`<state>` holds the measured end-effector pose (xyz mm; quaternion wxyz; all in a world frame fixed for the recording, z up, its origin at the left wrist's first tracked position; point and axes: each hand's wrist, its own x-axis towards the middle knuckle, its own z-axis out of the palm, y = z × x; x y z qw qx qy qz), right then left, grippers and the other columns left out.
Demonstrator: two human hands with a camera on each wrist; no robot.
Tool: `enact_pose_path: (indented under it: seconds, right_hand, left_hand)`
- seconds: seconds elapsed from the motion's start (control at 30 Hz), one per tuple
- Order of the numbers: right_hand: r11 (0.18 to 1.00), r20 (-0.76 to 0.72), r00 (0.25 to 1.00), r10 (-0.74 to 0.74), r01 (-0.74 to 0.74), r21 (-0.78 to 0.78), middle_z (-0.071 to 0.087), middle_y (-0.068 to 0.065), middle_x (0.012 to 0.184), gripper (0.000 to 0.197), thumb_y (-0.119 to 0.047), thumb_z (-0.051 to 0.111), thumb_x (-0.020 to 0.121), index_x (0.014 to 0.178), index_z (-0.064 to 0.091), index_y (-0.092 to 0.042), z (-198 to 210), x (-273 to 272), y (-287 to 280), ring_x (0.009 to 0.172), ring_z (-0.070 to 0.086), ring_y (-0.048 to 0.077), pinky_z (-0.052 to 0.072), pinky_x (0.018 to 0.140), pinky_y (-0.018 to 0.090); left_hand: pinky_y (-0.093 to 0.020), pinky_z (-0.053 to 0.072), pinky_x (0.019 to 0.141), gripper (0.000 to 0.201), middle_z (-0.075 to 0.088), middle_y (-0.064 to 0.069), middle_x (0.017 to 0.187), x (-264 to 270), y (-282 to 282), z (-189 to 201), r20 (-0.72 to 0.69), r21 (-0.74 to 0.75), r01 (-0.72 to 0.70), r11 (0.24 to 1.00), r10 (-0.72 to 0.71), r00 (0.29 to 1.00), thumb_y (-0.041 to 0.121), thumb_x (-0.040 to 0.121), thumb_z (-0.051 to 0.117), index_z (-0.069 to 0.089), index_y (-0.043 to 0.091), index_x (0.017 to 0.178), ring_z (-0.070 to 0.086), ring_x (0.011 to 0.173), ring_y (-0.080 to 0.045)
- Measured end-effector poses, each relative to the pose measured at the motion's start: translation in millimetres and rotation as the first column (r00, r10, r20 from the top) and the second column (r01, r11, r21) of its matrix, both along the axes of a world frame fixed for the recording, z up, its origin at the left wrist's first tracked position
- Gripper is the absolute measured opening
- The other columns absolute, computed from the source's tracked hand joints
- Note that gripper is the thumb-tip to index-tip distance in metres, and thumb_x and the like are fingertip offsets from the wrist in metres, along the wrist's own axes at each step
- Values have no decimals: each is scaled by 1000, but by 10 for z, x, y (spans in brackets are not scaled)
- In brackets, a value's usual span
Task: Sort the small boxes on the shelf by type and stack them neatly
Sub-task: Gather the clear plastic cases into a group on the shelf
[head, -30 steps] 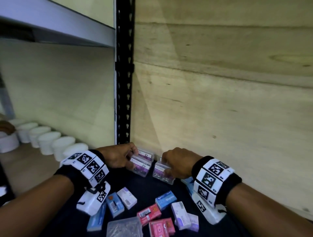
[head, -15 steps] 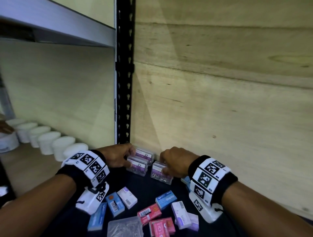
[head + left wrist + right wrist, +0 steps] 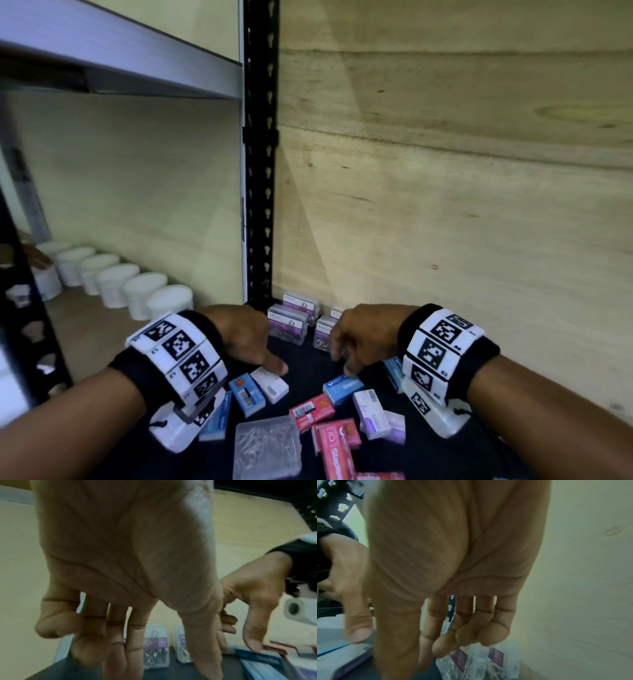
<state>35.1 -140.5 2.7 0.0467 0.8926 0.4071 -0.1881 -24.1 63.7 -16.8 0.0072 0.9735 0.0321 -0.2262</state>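
Four clear clip boxes (image 3: 291, 322) stand grouped at the back corner of the shelf (image 3: 308, 359), so we judge that type sorted. Both hands hold nothing: our left hand (image 3: 245, 337) and right hand (image 3: 363, 334) hover with fingers loosely extended above the mixed pile. Loose blue box (image 3: 343, 389), white box (image 3: 270, 383) and red boxes (image 3: 313, 411) lie near us. Next, we should pinch one type and stack it beside the clip boxes.

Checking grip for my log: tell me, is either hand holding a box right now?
No: the left hand and right hand both show bare palms and loose fingers, gripping nothing.
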Motion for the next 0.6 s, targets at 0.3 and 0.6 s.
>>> enact_pose_path:
  seconds: [0.3,0.6]
  right_hand:
    - [999,-23,999,30,-31,-38,50,-20,70,37,-16,80,79,114,71,-23,-36,12,-90,64,47,-4,42,71,24]
    - [997,-9,997,74,-74,-3,49,-21,66,36,-18,81,79,113,71,-22,-107,34,-134,62,49,-1,42,69,23]
  left_hand:
    - [-26,44,60,70,67,6,74,-99,-154,-104,-32,161,64,985,-60,998,88,59,58,68,20,68,62,70,-13]
    - [-24,43,56,66,67,7,75,-84,-204,-120,73,174,76,982,-90,993,80,66,62,71,16,76,59,66,-12]
